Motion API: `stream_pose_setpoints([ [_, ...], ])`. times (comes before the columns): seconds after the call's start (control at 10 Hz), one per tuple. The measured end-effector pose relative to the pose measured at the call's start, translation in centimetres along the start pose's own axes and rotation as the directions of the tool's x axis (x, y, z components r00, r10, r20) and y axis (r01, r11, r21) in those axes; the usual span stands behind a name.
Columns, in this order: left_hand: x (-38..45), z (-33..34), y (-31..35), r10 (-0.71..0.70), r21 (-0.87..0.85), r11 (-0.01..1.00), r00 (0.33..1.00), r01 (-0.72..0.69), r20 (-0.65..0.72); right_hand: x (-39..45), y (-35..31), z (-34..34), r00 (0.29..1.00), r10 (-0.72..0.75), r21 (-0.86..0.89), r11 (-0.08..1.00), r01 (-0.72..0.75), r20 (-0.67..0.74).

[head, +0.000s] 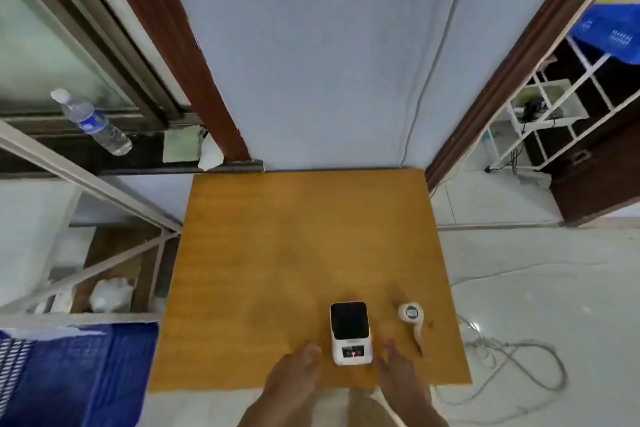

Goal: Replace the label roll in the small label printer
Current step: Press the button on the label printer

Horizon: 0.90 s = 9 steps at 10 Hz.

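A small white label printer [350, 333] with a dark lid lies on the wooden table [284, 253] near its front edge, a red light glowing on its lower panel. To its right sits a white label roll [411, 313] with a strip of tape trailing toward me. My left hand [294, 371] rests on the table just left of the printer's lower end, fingers loosely together, holding nothing. My right hand [398, 367] rests just right of the printer, also holding nothing. Neither hand clearly grips the printer.
A plastic water bottle [91, 121] stands on the window ledge at the far left. White cables [512, 354] lie on the floor to the right of the table. A blue cloth [76, 374] is at the lower left.
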State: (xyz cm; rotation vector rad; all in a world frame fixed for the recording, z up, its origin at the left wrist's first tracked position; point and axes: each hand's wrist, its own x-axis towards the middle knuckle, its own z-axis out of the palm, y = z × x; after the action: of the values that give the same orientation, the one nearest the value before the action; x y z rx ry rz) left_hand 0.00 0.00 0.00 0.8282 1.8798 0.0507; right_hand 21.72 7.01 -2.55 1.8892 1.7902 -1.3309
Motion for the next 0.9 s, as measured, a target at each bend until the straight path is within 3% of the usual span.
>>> stream_pose_setpoints([
  [0.1, 3.5, 0.0, 2.8, 0.144, -0.154, 0.977, 0.989, -0.147, -0.03, 1.1, -2.5, 0.4, 0.985, -0.089, -0.05, 0.995, 0.083, -0.145],
  [0.2, 5.9, 1.0, 3.4, 0.164, -0.18, 0.965, 0.976, -0.19, -0.145, 2.4, -2.6, 2.0, 0.963, -0.155, 0.054, 0.984, 0.17, -0.22],
  [0.4, 9.9, 2.9, 1.5, 0.428, 0.105, 0.902, 0.834, -0.419, -0.349, 6.0, 0.3, 3.3, 0.864, -0.323, -0.058, 0.943, 0.327, -0.386],
  [0.5, 11.7, 3.4, 0.4, 0.548, 0.23, 0.835, 0.718, -0.5, -0.429, 8.1, 0.9, 3.9, 0.82, -0.332, -0.077, 0.939, 0.336, -0.467],
  [0.6, 12.8, 4.1, -0.5, 0.591, 0.247, 0.798, 0.633, -0.549, -0.5, 9.8, 1.2, 4.0, 0.744, -0.407, -0.082, 0.898, 0.432, -0.53],
  [0.8, 13.4, 4.6, -1.3, 0.593, 0.177, 0.754, 0.539, -0.633, -0.598, 10.6, 1.6, 4.2, 0.642, -0.498, -0.082, 0.822, 0.564, -0.583],
  [0.9, 13.5, 5.1, -1.1, 0.622, 0.277, 0.751, 0.504, -0.599, -0.599, 10.9, 2.1, 4.4, 0.594, -0.536, -0.132, 0.798, 0.588, -0.6],
])
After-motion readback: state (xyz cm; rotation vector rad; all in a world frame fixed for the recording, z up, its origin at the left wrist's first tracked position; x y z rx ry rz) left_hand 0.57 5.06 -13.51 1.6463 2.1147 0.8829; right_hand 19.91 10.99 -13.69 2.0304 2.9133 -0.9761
